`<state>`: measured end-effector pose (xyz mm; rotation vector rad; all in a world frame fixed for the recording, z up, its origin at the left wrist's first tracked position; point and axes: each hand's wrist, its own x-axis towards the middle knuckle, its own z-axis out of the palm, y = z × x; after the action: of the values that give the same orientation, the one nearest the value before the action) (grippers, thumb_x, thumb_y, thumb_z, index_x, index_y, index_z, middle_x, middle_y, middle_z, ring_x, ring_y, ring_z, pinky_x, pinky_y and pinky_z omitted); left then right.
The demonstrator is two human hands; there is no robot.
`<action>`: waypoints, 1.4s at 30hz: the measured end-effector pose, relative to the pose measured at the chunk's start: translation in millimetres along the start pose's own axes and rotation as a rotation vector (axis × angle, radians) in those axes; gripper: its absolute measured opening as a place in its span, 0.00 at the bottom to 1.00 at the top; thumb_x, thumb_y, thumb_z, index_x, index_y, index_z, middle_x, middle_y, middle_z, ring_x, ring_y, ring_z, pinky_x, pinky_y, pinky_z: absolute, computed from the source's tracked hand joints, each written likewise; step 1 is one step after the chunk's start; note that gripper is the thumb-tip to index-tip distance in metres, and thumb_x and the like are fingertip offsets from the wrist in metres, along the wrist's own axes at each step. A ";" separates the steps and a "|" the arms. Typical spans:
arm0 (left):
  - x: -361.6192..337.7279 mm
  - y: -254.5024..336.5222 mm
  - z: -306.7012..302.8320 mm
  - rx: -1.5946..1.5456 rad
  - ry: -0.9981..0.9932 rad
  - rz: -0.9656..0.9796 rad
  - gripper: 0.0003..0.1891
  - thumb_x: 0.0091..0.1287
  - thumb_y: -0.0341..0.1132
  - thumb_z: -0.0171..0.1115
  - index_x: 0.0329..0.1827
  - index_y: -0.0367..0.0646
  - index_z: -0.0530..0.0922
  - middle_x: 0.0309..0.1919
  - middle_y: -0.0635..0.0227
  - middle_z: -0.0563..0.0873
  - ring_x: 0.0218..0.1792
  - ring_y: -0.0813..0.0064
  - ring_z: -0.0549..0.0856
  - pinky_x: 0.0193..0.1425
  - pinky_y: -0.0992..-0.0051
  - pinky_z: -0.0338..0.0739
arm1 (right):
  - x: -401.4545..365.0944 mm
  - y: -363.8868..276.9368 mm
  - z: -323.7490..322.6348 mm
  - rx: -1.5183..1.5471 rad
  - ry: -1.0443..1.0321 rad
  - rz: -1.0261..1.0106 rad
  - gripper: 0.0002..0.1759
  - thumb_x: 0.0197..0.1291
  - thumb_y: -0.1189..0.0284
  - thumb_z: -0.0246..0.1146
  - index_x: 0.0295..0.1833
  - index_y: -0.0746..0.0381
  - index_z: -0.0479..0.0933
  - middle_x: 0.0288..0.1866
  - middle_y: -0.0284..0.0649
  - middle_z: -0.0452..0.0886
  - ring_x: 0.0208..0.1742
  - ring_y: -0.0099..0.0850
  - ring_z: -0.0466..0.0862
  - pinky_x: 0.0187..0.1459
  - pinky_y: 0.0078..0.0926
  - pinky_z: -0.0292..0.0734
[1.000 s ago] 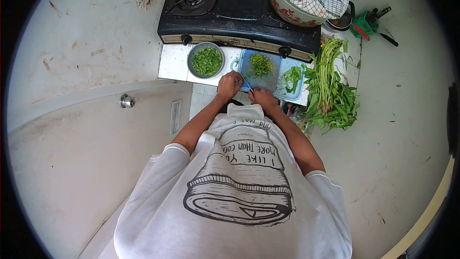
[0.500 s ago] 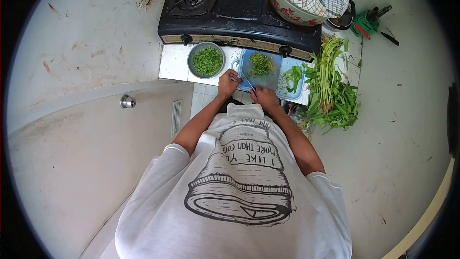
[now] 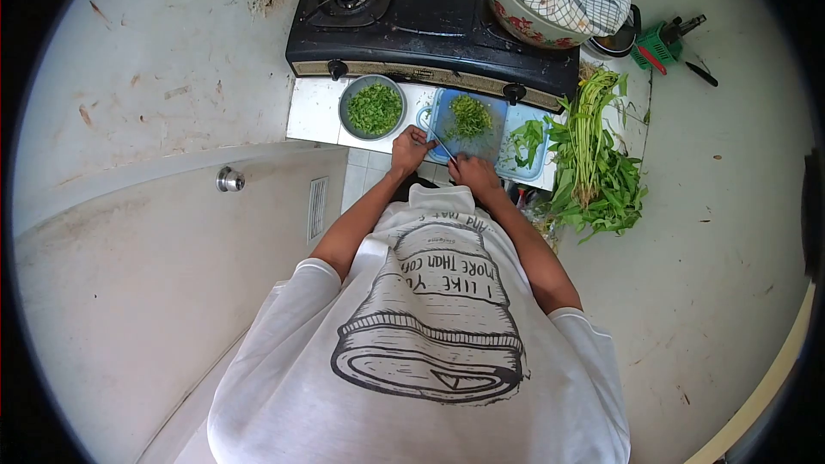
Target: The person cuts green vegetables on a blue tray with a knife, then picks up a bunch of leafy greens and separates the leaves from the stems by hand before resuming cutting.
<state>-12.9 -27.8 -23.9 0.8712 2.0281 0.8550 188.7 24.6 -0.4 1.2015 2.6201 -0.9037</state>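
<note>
Right hand (image 3: 475,174): the fingers are clenched on the handle end of a knife (image 3: 444,148), whose blade slants across the near edge of the blue board (image 3: 443,109) toward the left hand. Left hand (image 3: 412,151): the fingers are bent near the blade tip; whether they grasp anything cannot be told at this scale.

The chopped greens (image 3: 469,117) lie in 1 loose pile on the board, beyond the blade. A grey bowl (image 3: 345,104) of cut greens stands on the white tabletop (image 3: 314,116), to the left of the board. Loose leaves (image 3: 526,143) lie to its right, beside a long-stemmed bundle (image 3: 593,129).

Good practice for handling the blade at this position:
1. Curl the left fingertips back from the edge and tip.
2. Maintain a firm right-hand grip; angle the edge away from the left hand.
3. Work over the board, not past its near edge.
4. Avoid sweeping the pile; loose pieces scatter easily.
</note>
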 end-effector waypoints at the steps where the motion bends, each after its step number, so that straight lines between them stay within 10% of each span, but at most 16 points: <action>1: -0.6 0.2 -0.2 -0.001 -0.002 -0.002 0.19 0.54 0.39 0.84 0.39 0.38 0.81 0.31 0.65 0.88 0.34 0.71 0.88 0.44 0.71 0.83 | -3.1 1.0 -2.5 -0.004 -0.003 0.002 0.24 0.73 0.53 0.56 0.43 0.65 0.82 0.31 0.59 0.87 0.36 0.58 0.89 0.43 0.56 0.84; 42: 16.6 8.9 2.1 0.071 -0.017 -0.023 0.29 0.48 0.46 0.88 0.43 0.43 0.76 0.26 0.68 0.84 0.29 0.71 0.85 0.39 0.70 0.82 | 1.4 2.3 -16.2 0.049 -0.026 0.091 0.25 0.75 0.51 0.56 0.44 0.63 0.84 0.34 0.61 0.86 0.41 0.59 0.88 0.46 0.57 0.84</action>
<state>-16.7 -9.1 -24.0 0.8898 2.0602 0.7650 191.6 35.8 11.1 1.2998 2.5143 -0.9656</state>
